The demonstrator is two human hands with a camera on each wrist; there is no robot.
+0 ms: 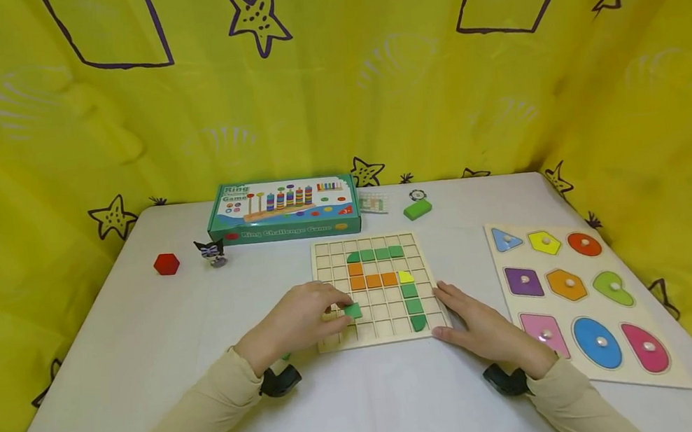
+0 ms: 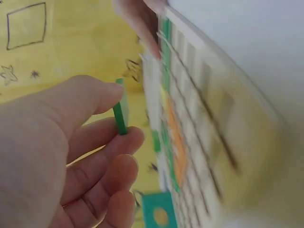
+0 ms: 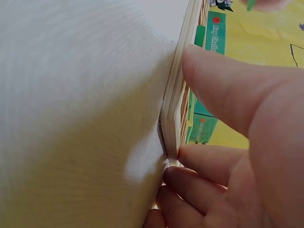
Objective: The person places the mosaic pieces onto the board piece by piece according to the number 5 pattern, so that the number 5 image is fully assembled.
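My left hand point(image 1: 299, 316) pinches a small green square tile point(image 1: 353, 311) between thumb and forefinger, over the left part of a wooden grid board point(image 1: 383, 332). In the left wrist view the thin tile point(image 2: 120, 111) stands on edge, its other fingers loosely bent below. My right hand point(image 1: 484, 328) rests against the board's near right corner, thumb at the front edge and fingers along the right side. On the grid, green tiles point(image 1: 383, 253) form a top row. Below lie orange tiles point(image 1: 374, 281), a yellow tile point(image 1: 406, 277) and a green column point(image 1: 414, 305).
A ring game box point(image 1: 283, 210) stands behind the board, a pattern card point(image 1: 373, 202) beside it. Further right are a green block point(image 1: 418, 210) and a round chip point(image 1: 418, 195). A red hexagon point(image 1: 167, 264) and small figurine point(image 1: 212, 253) lie left; a shape puzzle point(image 1: 554, 303) lies right.
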